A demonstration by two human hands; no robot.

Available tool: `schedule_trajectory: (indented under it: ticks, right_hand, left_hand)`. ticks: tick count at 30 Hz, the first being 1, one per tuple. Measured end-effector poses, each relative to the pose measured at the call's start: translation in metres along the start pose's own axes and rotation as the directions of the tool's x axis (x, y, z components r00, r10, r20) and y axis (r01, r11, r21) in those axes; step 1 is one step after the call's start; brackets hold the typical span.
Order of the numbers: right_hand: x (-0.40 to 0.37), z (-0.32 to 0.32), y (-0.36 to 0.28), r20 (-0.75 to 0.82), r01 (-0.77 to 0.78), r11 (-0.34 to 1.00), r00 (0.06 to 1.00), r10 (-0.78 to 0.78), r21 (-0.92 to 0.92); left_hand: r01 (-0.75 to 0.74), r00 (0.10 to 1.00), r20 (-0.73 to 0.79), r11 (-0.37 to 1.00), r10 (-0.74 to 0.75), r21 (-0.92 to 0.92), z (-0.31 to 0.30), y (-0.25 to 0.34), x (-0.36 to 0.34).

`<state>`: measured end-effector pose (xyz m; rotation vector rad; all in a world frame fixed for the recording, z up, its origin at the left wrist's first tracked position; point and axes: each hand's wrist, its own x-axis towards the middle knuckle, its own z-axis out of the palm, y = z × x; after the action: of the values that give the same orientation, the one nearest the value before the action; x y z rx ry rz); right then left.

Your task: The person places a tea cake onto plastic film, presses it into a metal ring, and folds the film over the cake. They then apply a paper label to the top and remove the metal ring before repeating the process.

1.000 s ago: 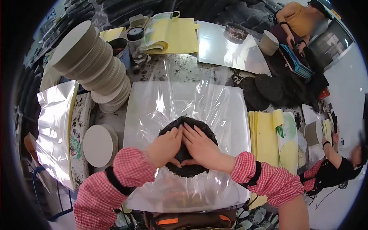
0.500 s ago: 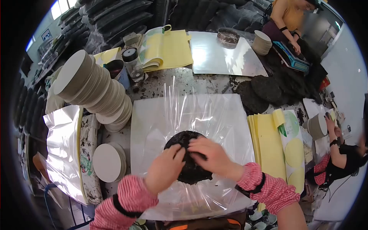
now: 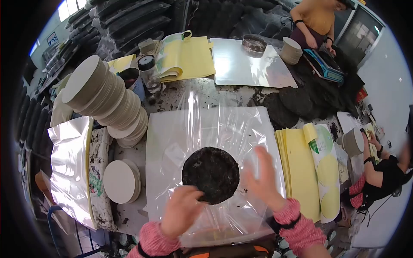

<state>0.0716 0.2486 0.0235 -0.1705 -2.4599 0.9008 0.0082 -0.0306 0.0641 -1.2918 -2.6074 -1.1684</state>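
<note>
A round, flat black cake of dark material [image 3: 211, 175] lies on clear plastic film [image 3: 241, 129] over a white board [image 3: 161, 129]. Over the cake's lower left edge is my left hand [image 3: 184, 210], its fingers bent and blurred; whether they touch or hold anything is unclear. My right hand [image 3: 263, 180] is raised just right of the cake, fingers spread, holding nothing. Both wrists wear red checked sleeves with black bands.
Tall stacks of pale discs [image 3: 103, 92] and a lower stack [image 3: 121, 181] stand left. Yellow sheets [image 3: 299, 172] lie right. A jar [image 3: 148, 71], metal sheet [image 3: 232, 64] and dark discs [image 3: 279, 109] are behind. A co-worker [image 3: 316, 21] is back right, another [image 3: 380, 172] far right.
My hands have moved apart: the right one off the cake to the right, the left one down to its lower edge. The cake's top is now uncovered and looks flatter and rounder.
</note>
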Motion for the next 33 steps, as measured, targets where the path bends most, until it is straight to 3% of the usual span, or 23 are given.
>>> schedule_trajectory:
  ticks: [1, 3, 4, 6, 7, 8, 10, 12, 13, 14, 15, 17, 20, 21, 22, 23, 24, 26, 28, 29, 30, 31, 33]
  right_hand:
    - [-0.016, -0.020, 0.010, -0.091, -0.051, 0.989, 0.995, 0.038, -0.140]
    - [-0.043, -0.049, 0.022, 0.009, -0.516, 0.857, 0.857, 0.516, 0.021]
    - [-0.043, -0.056, 0.017, 0.010, -0.515, 0.857, 0.857, 0.515, 0.022]
    - [-0.037, -0.073, 0.000, 0.489, -0.647, 0.761, 0.647, 0.585, -0.054]
    - [-0.034, -0.077, -0.009, 0.456, -0.675, 0.679, 0.721, 0.522, 0.289]
    - [-0.024, -0.087, -0.015, 0.457, -0.680, 0.673, 0.717, 0.527, 0.292]
    - [-0.004, -0.114, -0.018, 0.170, -0.463, 0.506, 0.836, 0.522, 0.728]
    - [-0.010, -0.093, 0.023, 0.123, -0.472, 0.595, 0.839, 0.531, 0.650]
    - [-0.016, -0.083, 0.036, 0.082, -0.495, 0.667, 0.832, 0.549, 0.556]
    - [-0.020, -0.079, 0.030, 0.218, -0.526, 0.814, 0.848, 0.483, 0.245]
    - [-0.023, -0.070, 0.022, 0.358, -0.452, 0.888, 0.817, 0.452, -0.088]
    - [-0.040, -0.034, -0.005, 0.403, -0.439, 0.848, 0.863, 0.306, 0.296]
    - [-0.043, 0.011, -0.008, 0.503, -0.274, 0.958, 0.842, 0.196, 0.085]
    - [-0.036, 0.011, -0.028, 0.494, -0.429, 0.770, 0.852, 0.172, 0.472]
    - [-0.034, 0.013, -0.037, 0.477, -0.490, 0.423, 0.867, 0.145, 0.762]
    - [-0.073, 0.066, 0.027, 0.129, -0.230, 0.738, 0.973, 0.193, 0.634]
    - [-0.056, 0.060, 0.022, 0.126, -0.232, 0.736, 0.972, 0.198, 0.635]
    - [-0.005, 0.034, -0.021, -0.085, -0.100, 0.929, 0.987, 0.139, 0.355]
    - [0.012, 0.041, -0.056, 0.015, -0.067, 0.918, 0.998, 0.066, 0.392]
    - [0.008, 0.050, -0.050, 0.006, 0.081, 0.962, 0.996, -0.086, 0.262]
    - [0.008, 0.059, -0.042, 0.012, 0.236, 0.964, 0.971, -0.239, 0.124]
    - [0.013, 0.058, -0.043, -0.003, 0.246, 0.961, 0.969, -0.247, 0.124]
    - [0.007, 0.048, -0.047, 0.053, -0.075, 0.944, 0.997, 0.061, 0.320]
  left_hand:
    - [0.168, 0.965, -0.223, 0.978, -0.138, 0.122, -0.014, -0.005, -0.014]
    - [0.460, 0.802, -0.451, 0.887, -0.391, 0.049, -0.030, -0.037, -0.035]
    - [0.460, 0.802, -0.452, 0.887, -0.390, 0.050, -0.037, -0.051, -0.042]
    - [0.636, 0.767, 0.101, 0.731, -0.633, -0.249, -0.045, -0.067, -0.050]
    - [0.506, 0.862, 0.032, 0.856, -0.506, -0.107, -0.053, -0.058, -0.040]
    - [0.508, 0.861, 0.039, 0.855, -0.507, -0.101, -0.059, -0.057, -0.034]
    - [0.326, 0.807, -0.106, 0.588, -0.581, -0.740, -0.069, -0.057, -0.031]
    - [0.205, 0.788, -0.240, 0.609, -0.567, -0.766, -0.046, -0.091, -0.049]
    - [0.260, 0.904, -0.251, 0.911, -0.346, -0.321, -0.032, -0.105, -0.060]
    - [0.173, 0.980, -0.136, 0.962, -0.146, 0.210, -0.029, -0.108, -0.058]
    - [0.045, 0.995, -0.095, 0.981, -0.027, 0.189, -0.021, -0.105, -0.053]
    - [-0.179, 0.980, -0.069, 0.976, 0.188, 0.126, 0.005, -0.065, -0.026]
    - [-0.344, 0.938, 0.081, 0.934, 0.338, 0.091, 0.019, -0.037, 0.021]
    - [-0.249, 0.968, 0.033, 0.968, 0.248, 0.023, 0.031, -0.034, 0.026]
    - [-0.269, 0.963, 0.032, 0.962, 0.268, 0.033, 0.043, -0.038, 0.026]
    - [-0.112, 0.994, 0.011, 0.987, 0.111, 0.113, 0.057, -0.044, 0.023]
    - [0.059, 0.998, -0.020, 0.981, -0.057, 0.185, 0.066, -0.045, 0.021]
    - [0.076, 0.997, -0.003, 0.975, -0.077, 0.207, 0.067, -0.035, 0.025]
    - [0.055, 0.998, -0.049, 0.985, -0.047, 0.164, 0.065, -0.038, 0.025]
    - [0.051, 0.998, -0.048, 0.984, -0.043, 0.171, 0.056, -0.036, 0.021]
    - [0.059, 0.991, -0.112, 0.995, -0.068, -0.085, 0.043, -0.031, 0.016]
    - [0.043, 0.980, -0.167, 0.941, -0.105, -0.336, 0.033, -0.027, 0.018]
    - [0.012, 0.995, -0.092, 0.966, -0.037, -0.260, 0.022, -0.016, 0.022]
